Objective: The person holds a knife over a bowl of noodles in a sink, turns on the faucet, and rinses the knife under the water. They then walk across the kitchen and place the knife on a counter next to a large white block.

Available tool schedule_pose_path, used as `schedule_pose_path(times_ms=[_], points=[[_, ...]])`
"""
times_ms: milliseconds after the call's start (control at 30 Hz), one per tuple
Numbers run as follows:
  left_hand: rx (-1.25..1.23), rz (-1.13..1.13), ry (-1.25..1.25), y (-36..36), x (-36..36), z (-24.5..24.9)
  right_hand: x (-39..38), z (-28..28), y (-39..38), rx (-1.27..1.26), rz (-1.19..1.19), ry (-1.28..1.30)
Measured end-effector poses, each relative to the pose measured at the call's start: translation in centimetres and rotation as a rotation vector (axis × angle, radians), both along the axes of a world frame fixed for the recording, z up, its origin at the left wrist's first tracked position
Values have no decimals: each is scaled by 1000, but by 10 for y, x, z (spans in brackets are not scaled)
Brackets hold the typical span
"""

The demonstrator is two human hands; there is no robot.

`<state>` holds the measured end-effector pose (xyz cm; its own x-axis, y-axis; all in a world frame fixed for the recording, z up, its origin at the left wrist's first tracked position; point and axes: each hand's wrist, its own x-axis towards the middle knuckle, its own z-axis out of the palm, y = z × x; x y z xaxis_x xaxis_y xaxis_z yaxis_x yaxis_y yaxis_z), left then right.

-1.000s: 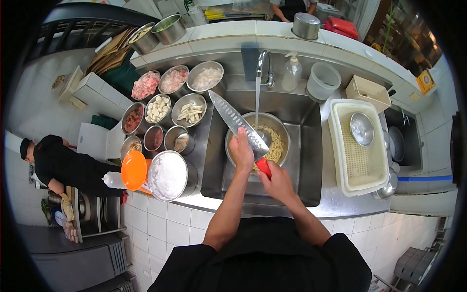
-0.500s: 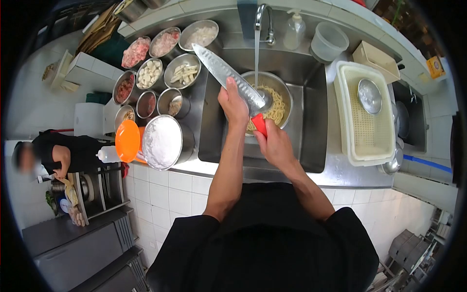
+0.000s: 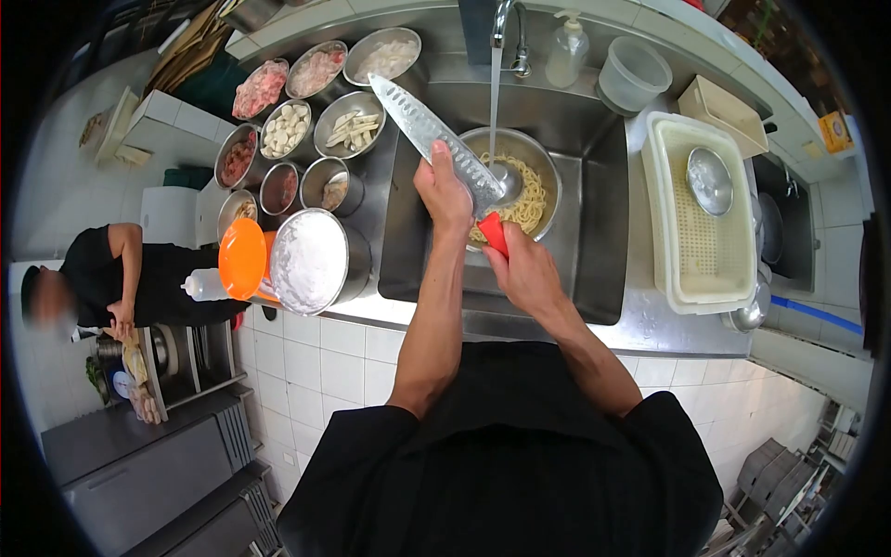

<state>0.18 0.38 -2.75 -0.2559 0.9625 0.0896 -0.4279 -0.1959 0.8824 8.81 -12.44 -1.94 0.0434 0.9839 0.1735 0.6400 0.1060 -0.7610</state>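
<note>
My right hand (image 3: pixel 527 274) is closed around the red handle of a large kitchen knife (image 3: pixel 408 113). The blade slants up and left, its tip over the counter beside the sink. My left hand (image 3: pixel 447 197) holds the blade, thumb on the near face and the other fingers partly hidden behind it. Below the knife, a metal bowl (image 3: pixel 558 190) with yellow noodles (image 3: pixel 531 202) sits in the sink (image 3: pixel 594 269). Water runs from the tap (image 3: pixel 502 28) down toward the bowl, close to the blade's heel.
Several metal containers of meat and pale pieces stand left of the sink, near a pot of white powder (image 3: pixel 309 260) and an orange lid (image 3: pixel 242 257). On the right are a white basket (image 3: pixel 657 213) and a metal bowl (image 3: pixel 710 181). A co-worker (image 3: pixel 102 278) stands far left.
Both hands keep their hold on the knife, almost unmoved. The view has shifted slightly. At the far left, the co-worker has straightened and an arm has changed position.
</note>
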Motion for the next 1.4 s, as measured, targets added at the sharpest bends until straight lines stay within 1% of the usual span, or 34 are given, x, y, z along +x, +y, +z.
schedule_pose_path(times_ms=[33,100,133,200,300,333,367,500,567,633,700,767,967,1133,1200,1400], points=[[6,-8,13,-1,-1,1,-2,0,0,0,1,0],[14,-16,26,0,-2,3,-6,1,0,-121,-56,23],[20,-6,57,0,-3,3,-7,0,0,-120,-55,22],[26,6,88,1,-3,2,-8,-3,1,-90,-51,-5],[18,4,49,2,-3,-1,-4,-3,2,-44,-28,-24],[4,-31,22,1,-4,0,-2,-3,2,-42,-29,-24],[-11,-67,-4,1,-4,0,0,-4,2,-36,-23,5],[1,-86,-17,-2,1,9,5,-13,4,10,-18,58],[35,-71,89,-3,3,13,6,-16,5,23,-33,65],[40,-60,91,-2,3,11,7,-18,4,35,-46,73],[42,-47,95,-1,1,8,10,-21,3,31,-75,-12],[33,17,-8,4,-2,7,15,-25,0,32,-67,-24],[-9,84,-153,13,-17,3,29,-26,-4,-16,-54,-43],[-51,93,-166,16,-18,-5,37,-19,-2,-30,-47,-64],[-53,89,-168,17,-18,-8,37,-17,-1,5,-45,-61],[-49,104,-178,15,-13,-3,34,-20,0,35,-50,-36]])
